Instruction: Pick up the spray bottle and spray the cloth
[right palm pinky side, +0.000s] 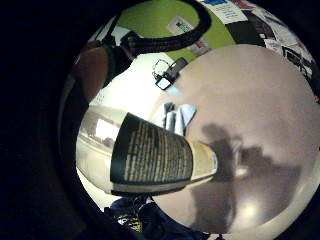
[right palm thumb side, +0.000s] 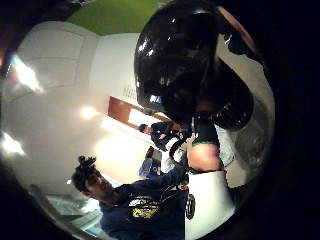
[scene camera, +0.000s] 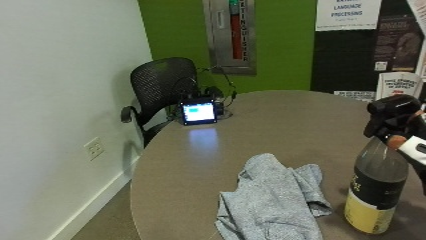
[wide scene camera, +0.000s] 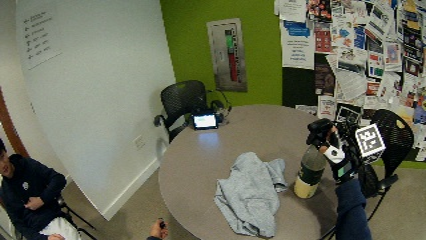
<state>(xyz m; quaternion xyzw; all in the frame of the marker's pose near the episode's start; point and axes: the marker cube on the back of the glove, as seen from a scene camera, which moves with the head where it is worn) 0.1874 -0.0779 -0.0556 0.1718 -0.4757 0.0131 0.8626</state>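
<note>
The spray bottle (scene camera: 376, 192) is seen upright at the table's (scene camera: 279, 120) right edge, just right of the crumpled cloth (scene camera: 273, 202). Its neck below the trigger head is gripped by the right hand (wide scene camera: 341, 150), fingers curled round it. Rigid, smooth plastic is judged; partly filled, it should lift fairly lightly.

A round grey-brown table (scene camera: 279, 120) fills the middle of the room. Behind the table rises a green wall (scene camera: 279, 45) with a metal fire-extinguisher cabinet (scene camera: 229, 35) set into it. Left of the table stands a plain white wall (scene camera: 66, 90) bearing an electrical outlet (scene camera: 94, 148). A black mesh office chair (scene camera: 160, 87) sits at the table's far left edge. Right of the cabinet, posters (wide scene camera: 346, 45) cover a dark board. Beige carpet (scene camera: 106, 220) lies below the table.
</note>
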